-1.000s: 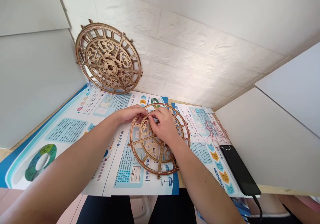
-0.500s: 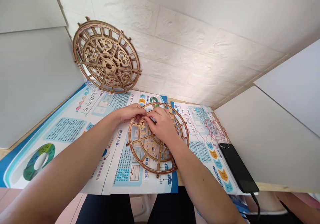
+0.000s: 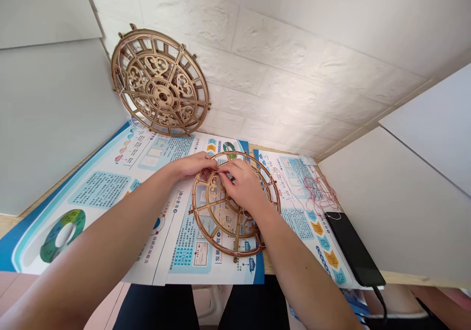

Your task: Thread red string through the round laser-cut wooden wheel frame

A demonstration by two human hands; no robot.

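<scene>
Gripping an openwork wheel at its upper left, my left hand closes over the rim, some fingers visible beneath it. My right hand lies across the wheel's upper middle, thumb and forefinger narrowed to a pinch that meets the left fingertips; whether a wire lies between them is too small to tell. The wheel, brown, spoked and scrolled, sits near the middle of the desk's front edge, over a printed poster. Thin wire runs along its outer ring. At the desk's back left corner, similar wheels lean tilted against a white brick-patterned wall, overlapping so closely that I cannot count them. A second poster covers the right side. On it, a tangle of red and white wire lies by the right edge; a black phone lies nearer the front right corner, its cable dropping over the front edge.
</scene>
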